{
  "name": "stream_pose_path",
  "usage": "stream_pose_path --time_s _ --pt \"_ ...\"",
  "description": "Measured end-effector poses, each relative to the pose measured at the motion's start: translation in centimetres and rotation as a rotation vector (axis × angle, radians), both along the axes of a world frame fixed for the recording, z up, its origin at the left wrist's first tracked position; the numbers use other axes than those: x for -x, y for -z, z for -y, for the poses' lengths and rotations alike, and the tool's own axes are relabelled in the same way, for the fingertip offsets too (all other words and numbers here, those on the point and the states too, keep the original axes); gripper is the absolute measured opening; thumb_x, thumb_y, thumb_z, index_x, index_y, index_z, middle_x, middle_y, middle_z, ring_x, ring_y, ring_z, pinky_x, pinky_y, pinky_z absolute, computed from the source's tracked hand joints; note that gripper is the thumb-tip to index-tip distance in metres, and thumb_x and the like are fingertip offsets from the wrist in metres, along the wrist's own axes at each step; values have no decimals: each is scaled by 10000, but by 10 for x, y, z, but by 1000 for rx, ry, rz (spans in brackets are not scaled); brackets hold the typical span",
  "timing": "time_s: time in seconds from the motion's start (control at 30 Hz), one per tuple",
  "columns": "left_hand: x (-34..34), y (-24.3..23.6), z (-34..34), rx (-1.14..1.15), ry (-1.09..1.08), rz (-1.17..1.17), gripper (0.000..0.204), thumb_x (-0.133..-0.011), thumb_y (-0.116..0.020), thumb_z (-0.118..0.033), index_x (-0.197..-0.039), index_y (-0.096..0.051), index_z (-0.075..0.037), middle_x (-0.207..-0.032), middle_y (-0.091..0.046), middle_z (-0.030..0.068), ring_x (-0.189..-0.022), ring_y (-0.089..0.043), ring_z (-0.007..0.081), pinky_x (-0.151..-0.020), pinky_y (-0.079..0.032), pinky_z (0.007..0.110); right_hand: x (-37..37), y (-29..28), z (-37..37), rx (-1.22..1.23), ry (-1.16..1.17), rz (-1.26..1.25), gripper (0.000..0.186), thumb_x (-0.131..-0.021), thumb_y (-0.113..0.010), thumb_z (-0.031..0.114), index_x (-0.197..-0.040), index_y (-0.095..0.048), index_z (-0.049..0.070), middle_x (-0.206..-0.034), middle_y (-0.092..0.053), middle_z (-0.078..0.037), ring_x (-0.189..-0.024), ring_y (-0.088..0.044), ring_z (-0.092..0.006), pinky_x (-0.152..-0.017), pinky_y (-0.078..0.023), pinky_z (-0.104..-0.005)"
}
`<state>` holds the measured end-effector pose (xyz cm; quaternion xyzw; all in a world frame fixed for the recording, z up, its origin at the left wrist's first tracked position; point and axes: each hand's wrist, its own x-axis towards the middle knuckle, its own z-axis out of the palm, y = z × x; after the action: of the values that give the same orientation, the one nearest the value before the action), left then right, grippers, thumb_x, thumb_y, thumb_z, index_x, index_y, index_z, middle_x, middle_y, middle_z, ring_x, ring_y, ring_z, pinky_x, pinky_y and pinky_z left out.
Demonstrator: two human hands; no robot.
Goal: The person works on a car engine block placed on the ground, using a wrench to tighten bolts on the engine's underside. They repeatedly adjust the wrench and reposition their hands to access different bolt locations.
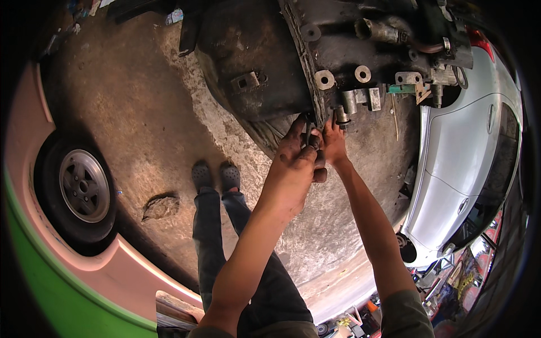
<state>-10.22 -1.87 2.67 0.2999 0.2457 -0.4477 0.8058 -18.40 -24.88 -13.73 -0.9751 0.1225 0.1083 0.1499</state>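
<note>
"Below the lower end of the flange [306,65], what does your left hand [292,162] have?"

"My left grip is narrow, wrapped around a slim dark piece [308,133], maybe a tool; my fingers cover much of it."

"And your right hand [335,149]?"

"It is just beside, fingertips at the metal. Whether its grip holds something, I cannot tell."

"How will the piece handle?"

"I judge it light and stiff, not fragile, but perhaps slippery, because my fingers have dark smears. Best is to take it by the lower part."

"Which way does it point?"

"Its visible end points away from me, toward the underside of the dark housing [242,56]. The long axis runs roughly along the flange. What carries the housing, I cannot see."
</note>
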Motion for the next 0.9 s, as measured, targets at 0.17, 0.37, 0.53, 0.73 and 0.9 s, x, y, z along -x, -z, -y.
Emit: stream_pose_path --time_s 0.17,0.37,0.53,0.73,0.9 --pt "42 34 32 -187 -189 262 602 -976 -492 6 -1528 -290 -120 -1224 -553 43 -901 -475 73 -783 -412 221 0 -2 -1 -38 13 2 770 -936 -327 669 -1561 -208 234 -1582 -240 -187 -1494 39 -410 -1151 21 -651" --pt "59 83 55 -338 -304 429 409 -986 -564 -49 -1388 -507 -7 -1390 -550 107 -1155 -537 136 -1005 -410 264 0 0 0 -15 -17 57 775 -938 -343 660 -1561 -208 221 -1584 -239 -181 -1490 17 -428 -1149 13 -656" --pt "54 100 59 -288 -459 448 300 -969 -606 -55 -1253 -607 43 -1185 -657 99 -1017 -584 115 -909 -449 240 1 -1 1 -25 6 10 782 -934 -349 662 -1564 -199 224 -1588 -233 -179 -1489 14 -430 -1149 17 -654" --pt "35 115 49 -106 -427 170 160 -927 -669 -57 -1047 -659 49 -984 -686 67 -885 -613 120 -810 -476 242 -1 -3 -2 -34 18 -5 783 -931 -327 677 -1565 -193 237 -1585 -246 -176 -1491 19 -424 -1152 21 -650" --pt "2 129 26 -170 -86 548 235 -895 -644 53 -1118 -571 31 -998 -678 81 -934 -636 156 -845 -511 281 -2 -4 -3 -22 13 9 787 -926 -298 693 -1565 -186 248 -1579 -262 -173 -1491 26 -419 -1157 25 -643"
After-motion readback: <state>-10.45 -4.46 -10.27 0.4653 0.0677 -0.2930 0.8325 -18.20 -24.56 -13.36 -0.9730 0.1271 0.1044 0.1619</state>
